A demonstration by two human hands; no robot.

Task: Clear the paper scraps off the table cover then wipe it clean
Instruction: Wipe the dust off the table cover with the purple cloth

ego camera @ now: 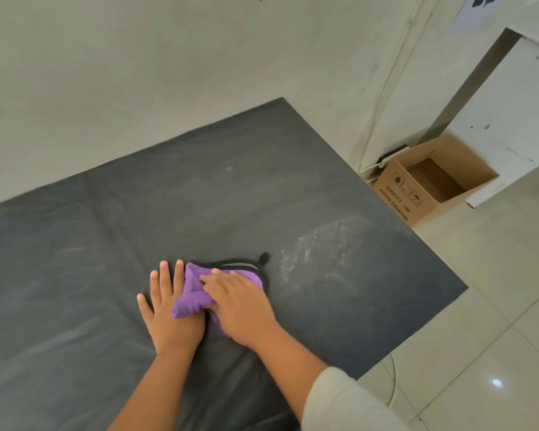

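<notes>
From the head camera I see a dark grey plastic table cover (112,244) spread flat, its near edge cut off by the bottom of the frame. My right hand (240,306) lies palm down on a crumpled purple cloth with black trim (193,293), fingers nearly straight and pressing it onto the cover; whether the thumb hooks under the fabric I cannot tell, since the hand hides it. My left hand (168,309) rests flat on the cover just beside the cloth, fingers straight and spread, with a fold of the purple fabric lying over its thumb side. To the right of the cloth a wet, speckled patch (321,247) shines on the cover. Beyond the table's right corner an open brown cardboard box (430,178) stands on the pale tiled floor (479,306); its inside is in shadow and I cannot make out its contents. A pale sleeve (339,402) covers my right upper arm.
</notes>
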